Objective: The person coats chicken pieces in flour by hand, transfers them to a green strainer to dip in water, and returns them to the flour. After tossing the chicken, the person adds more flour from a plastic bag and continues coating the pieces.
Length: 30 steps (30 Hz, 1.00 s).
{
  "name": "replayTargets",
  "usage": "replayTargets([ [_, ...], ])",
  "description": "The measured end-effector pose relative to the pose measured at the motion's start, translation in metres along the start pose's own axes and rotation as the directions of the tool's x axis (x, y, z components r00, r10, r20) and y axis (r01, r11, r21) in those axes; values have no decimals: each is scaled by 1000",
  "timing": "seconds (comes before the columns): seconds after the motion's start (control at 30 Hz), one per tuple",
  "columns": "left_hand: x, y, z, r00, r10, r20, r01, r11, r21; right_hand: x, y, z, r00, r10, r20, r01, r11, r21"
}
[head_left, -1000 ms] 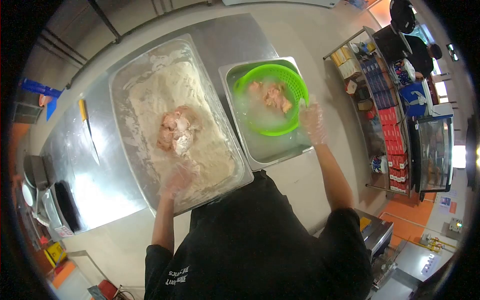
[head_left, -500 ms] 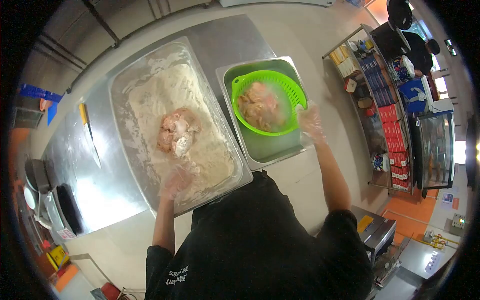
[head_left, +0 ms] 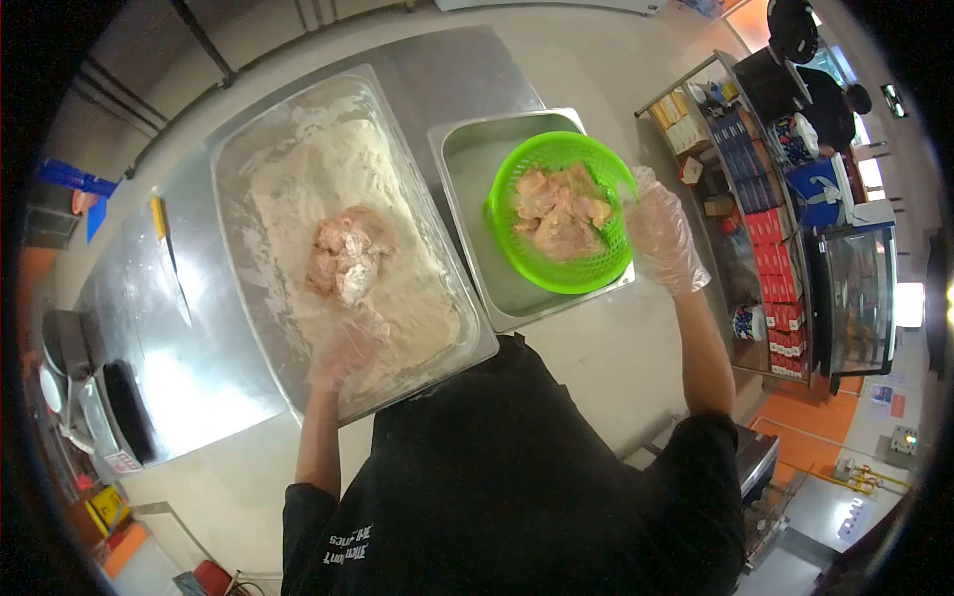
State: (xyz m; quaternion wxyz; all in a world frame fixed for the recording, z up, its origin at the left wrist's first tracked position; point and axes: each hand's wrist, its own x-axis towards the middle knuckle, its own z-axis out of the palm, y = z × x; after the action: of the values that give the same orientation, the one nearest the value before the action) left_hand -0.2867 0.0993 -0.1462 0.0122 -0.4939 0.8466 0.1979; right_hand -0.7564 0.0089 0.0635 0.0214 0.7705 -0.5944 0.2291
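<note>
My right hand, in a clear plastic glove, grips the right rim of a bright green colander. Pieces of raw chicken lie in the colander. It is raised above a deep steel pan that holds cloudy liquid, and it leans a little to the right. My left hand, gloved as well, rests in a wide tray at the near side, its fingers loosely spread on the flour. Just beyond those fingers sits a heap of partly floured raw chicken.
A knife with a yellow handle lies on the steel table left of the tray. Dark containers stand at the table's left end. Shelving with red boxes is at the right; another person is behind it.
My right hand has lifted the colander up out of the liquid and shifted it to the right, tilting it. My left hand has stayed in nearly the same place in the flour.
</note>
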Motion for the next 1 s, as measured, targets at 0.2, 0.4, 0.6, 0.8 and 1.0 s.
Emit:
replayTargets([
  [0.2,-2,-4,1,997,43,67,-52,989,135,11,-20,-33,988,146,56,-151,984,93],
  [0.4,-12,-26,35,939,344,-7,-242,676,696,8,-12,-41,932,-360,-51,334,903,-272],
  [0.6,-6,-9,10,994,99,56,-108,973,202,13,-46,-58,977,119,175,-111,992,-55],
  [0.8,-3,3,-10,996,35,80,-42,995,92,-1,-47,-45,987,-69,148,84,992,-95],
  [1.0,2,18,-37,989,7,145,-23,994,108,-11,-38,-40,962,-251,111,267,949,-170],
])
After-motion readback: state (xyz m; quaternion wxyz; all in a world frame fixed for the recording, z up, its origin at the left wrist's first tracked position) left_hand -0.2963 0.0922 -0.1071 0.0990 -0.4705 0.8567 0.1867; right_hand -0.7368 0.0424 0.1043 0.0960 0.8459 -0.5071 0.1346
